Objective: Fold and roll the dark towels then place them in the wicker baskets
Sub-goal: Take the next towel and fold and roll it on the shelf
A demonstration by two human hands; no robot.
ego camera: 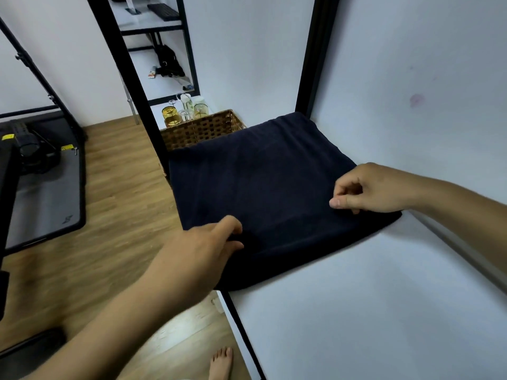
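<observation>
Over the wooden floor (109, 187) at the left, the left hand (203, 248) reaches in to the near-left edge of the dark towel (263, 187), its fingers (233, 229) curled onto the cloth and apparently gripping the fold there. That edge overhangs the bench (356, 311) a little, so a roll started from this side alone could drag the whole towel off toward the floor or skew it. Beyond the hand, the wicker basket (203, 130) stands just behind the towel's far-left corner, partly covered by it, so a hard pull could also tug the basket. The towel itself lies flat and folded on the bench, its far corner tucked against the wall. The right hand (367, 187) rests at the towel's right edge, fingers (345, 187) curled with the thumb held out; whether cloth is pinched between them cannot be told. If it holds nothing, the layers may slide apart and the roll come out loose.
</observation>
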